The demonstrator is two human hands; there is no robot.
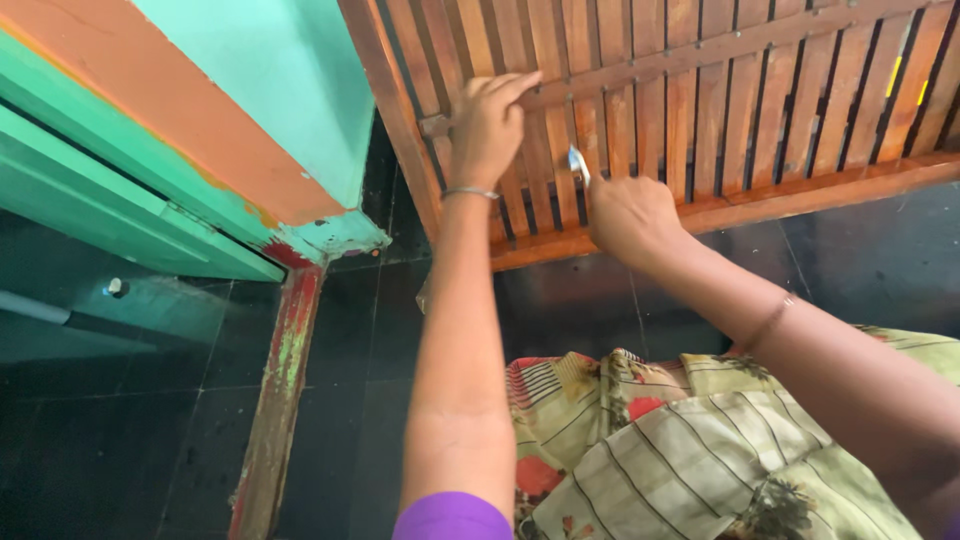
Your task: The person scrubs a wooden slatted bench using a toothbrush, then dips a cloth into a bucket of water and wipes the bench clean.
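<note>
While both arms reach far up the scene, the head view shows this:
Left hand: the left hand (487, 125) lies flat on the slatted wooden panel (700, 100), fingers spread loosely over a cross batten (700, 52), clasping nothing.
Right hand: the right hand (632, 215) is closed in a fist around a small metal tool (578, 165), whose pale tip touches a slat just right of the left hand.
Panel place: far centre and right, tilted, its lower rail (780, 205) running near the right fist.
Markings: two short yellow marks (895, 75) sit on slats at far right.
Edges and room: dark tiled floor (130, 450) lies open at near left.
Surroundings: a green and orange door frame (180, 130) stands left, its worn post (280, 390) beside the left forearm; patterned cloth (680, 450) covers the near right.
</note>
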